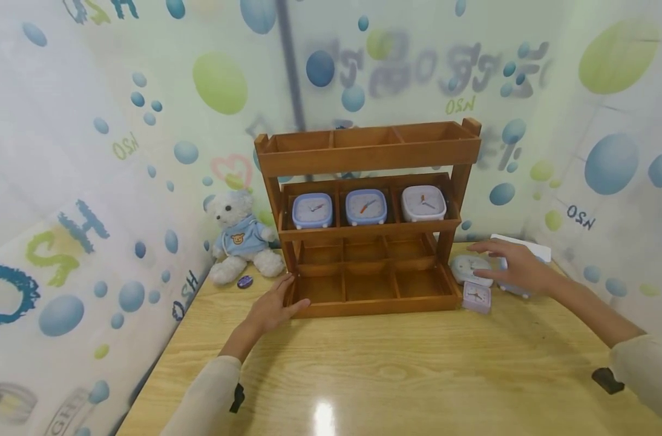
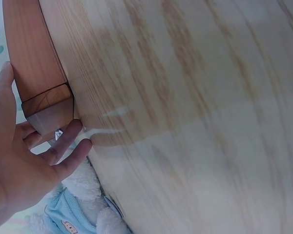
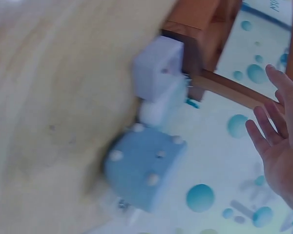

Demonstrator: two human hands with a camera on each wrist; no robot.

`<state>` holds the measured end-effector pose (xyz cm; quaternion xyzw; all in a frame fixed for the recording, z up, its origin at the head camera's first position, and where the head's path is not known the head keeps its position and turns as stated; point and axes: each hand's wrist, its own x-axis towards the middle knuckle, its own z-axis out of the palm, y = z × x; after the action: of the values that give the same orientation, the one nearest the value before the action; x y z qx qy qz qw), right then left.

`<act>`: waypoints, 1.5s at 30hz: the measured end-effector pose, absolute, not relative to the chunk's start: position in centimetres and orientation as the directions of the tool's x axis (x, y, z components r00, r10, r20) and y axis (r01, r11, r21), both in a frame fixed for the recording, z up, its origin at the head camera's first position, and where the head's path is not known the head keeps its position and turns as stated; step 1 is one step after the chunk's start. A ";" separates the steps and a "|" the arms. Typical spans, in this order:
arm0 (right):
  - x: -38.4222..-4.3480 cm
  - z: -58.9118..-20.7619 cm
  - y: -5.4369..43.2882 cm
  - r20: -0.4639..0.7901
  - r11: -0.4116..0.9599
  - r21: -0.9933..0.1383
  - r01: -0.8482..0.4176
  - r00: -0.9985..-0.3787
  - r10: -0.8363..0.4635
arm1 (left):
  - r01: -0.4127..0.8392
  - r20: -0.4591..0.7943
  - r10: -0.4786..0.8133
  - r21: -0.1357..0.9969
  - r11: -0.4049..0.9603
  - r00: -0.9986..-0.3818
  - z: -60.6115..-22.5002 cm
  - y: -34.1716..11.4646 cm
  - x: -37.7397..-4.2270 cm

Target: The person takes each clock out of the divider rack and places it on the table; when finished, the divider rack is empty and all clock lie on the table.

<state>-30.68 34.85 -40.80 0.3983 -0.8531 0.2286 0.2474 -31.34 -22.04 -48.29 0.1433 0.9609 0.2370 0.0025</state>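
Note:
A brown wooden shelf point(image 1: 374, 307) with divided tiers stands on the table, and in the head view my left hand point(image 1: 271, 307) rests against its lower left front corner. The left wrist view shows that hand point(image 2: 19, 151) with thumb and fingers spread about the wooden corner point(image 2: 49, 107). To the shelf's right, my right hand point(image 1: 518, 266) is raised with parted fingers, holding nothing. Near it are a pale oval clock point(image 1: 469, 268), a small lilac square clock point(image 1: 477, 298) and a blue clock point(image 3: 141, 165), partly hidden by the hand in the head view.
On the middle tier sit two blue-rimmed clocks point(image 1: 312, 212) and a white clock point(image 1: 423, 204), one per compartment. A white teddy bear point(image 1: 241, 239) in a blue top sits left of the shelf, a small dark oval object point(image 1: 245, 281) before it. Something white and flat point(image 1: 538, 249) lies at right.

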 end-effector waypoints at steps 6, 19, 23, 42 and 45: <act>-30.8 -37.3 33.7 0.622 0.562 -0.196 -0.804 -0.544 -0.563 | 0.282 0.070 0.283 0.468 0.837 -0.957 -48.2 -22.1 -31.3; -32.3 -33.3 31.4 0.641 0.563 -0.175 -0.808 -0.527 -0.557 | 0.275 0.066 0.277 0.476 0.835 -0.958 -48.5 -22.0 -31.1; -33.2 -32.3 30.8 0.658 0.566 -0.152 -0.810 -0.510 -0.554 | 0.278 0.073 0.277 0.471 0.837 -0.958 -48.4 -22.1 -31.1; -35.9 -31.5 27.6 0.639 0.579 -0.191 -0.793 -0.548 -0.540 | 0.271 0.068 0.272 0.463 0.844 -0.960 -48.2 -22.1 -31.1; -36.3 -31.4 27.3 0.625 0.583 -0.196 -0.788 -0.559 -0.545 | 0.275 0.073 0.273 0.466 0.841 -0.959 -48.2 -22.0 -31.1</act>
<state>-36.34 27.35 -31.42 0.3917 -0.8511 0.2345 0.2592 -31.11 -22.03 -48.24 0.1428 0.9594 0.2430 -0.0019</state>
